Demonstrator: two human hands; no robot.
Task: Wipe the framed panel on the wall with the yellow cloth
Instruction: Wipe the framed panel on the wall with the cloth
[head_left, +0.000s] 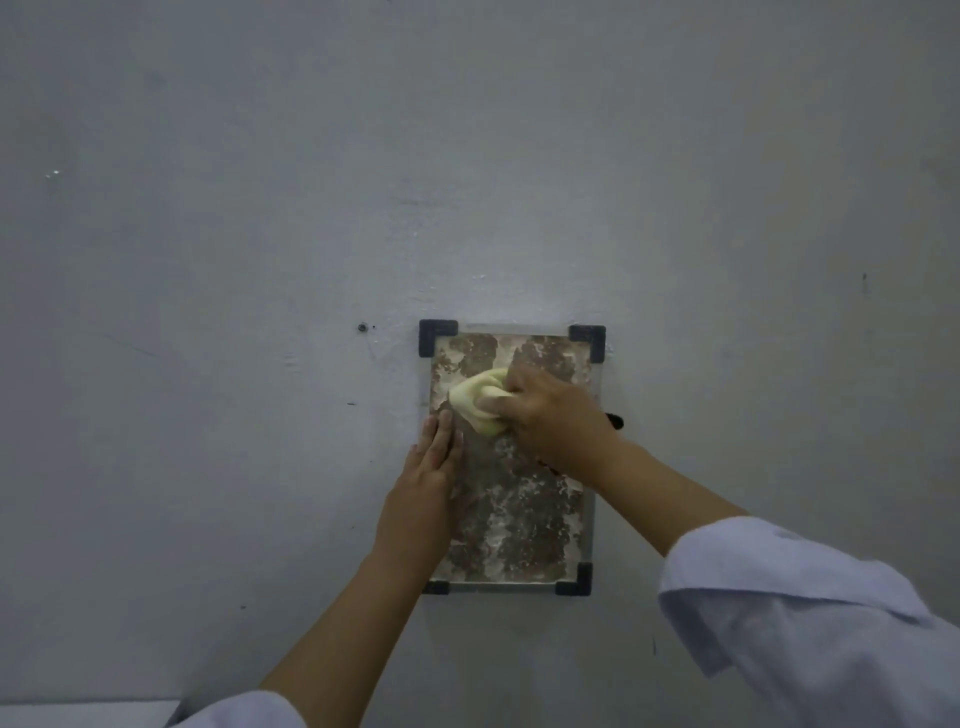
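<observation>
right hand (550, 415) presses yellow cloth (475, 402) on framed panel (519, 519).

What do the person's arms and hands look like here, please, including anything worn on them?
Both arms wear loose, pale lavender-white sleeves pushed up, leaving the forearms bare: the left sleeve shows only at the bottom edge, the right sleeve is wide and creased. The left hand and right hand are bare, with no gloves, rings or watch visible.

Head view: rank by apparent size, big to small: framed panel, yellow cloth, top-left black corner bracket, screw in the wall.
1. Framed panel, largest by far.
2. Yellow cloth, bunched in the right hand, so partly hidden.
3. Top-left corner bracket, somewhat smaller than the visible cloth.
4. Screw, tiny.
All lie at the wall, so nearness hardly skews this.
</observation>
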